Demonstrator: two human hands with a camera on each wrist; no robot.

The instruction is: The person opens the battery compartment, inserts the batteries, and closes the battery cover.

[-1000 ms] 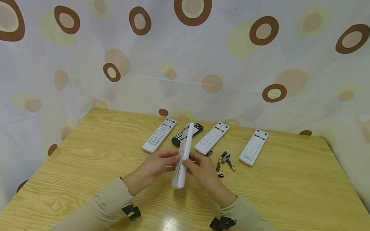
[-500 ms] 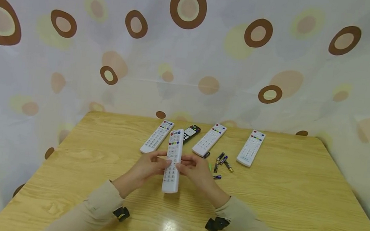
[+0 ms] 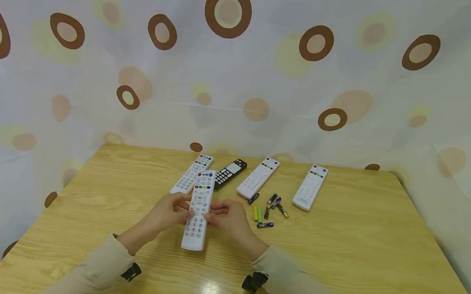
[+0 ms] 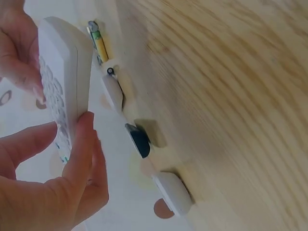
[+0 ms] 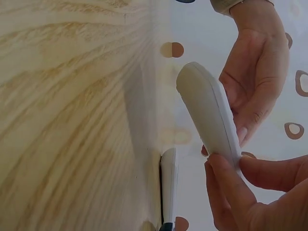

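Observation:
A white remote control is held up above the table between both hands, its button side facing the head camera. My left hand pinches its left edge, thumb on the front and fingers behind. From the other side my right hand pinches the right edge in the same way. The right wrist view shows the smooth white back of the remote control. In the left wrist view, the remote control stands edge-on, with buttons toward the left.
Behind the hands lie a white remote, partly covered, a black remote and two more white remotes. Several dark batteries lie loose right of the right hand, beside a yellow battery and a green battery.
The held remote has turned from edge-on to showing its button face. Both hands have shifted left with it, while the head view also moved. The yellow and green batteries have come into view.

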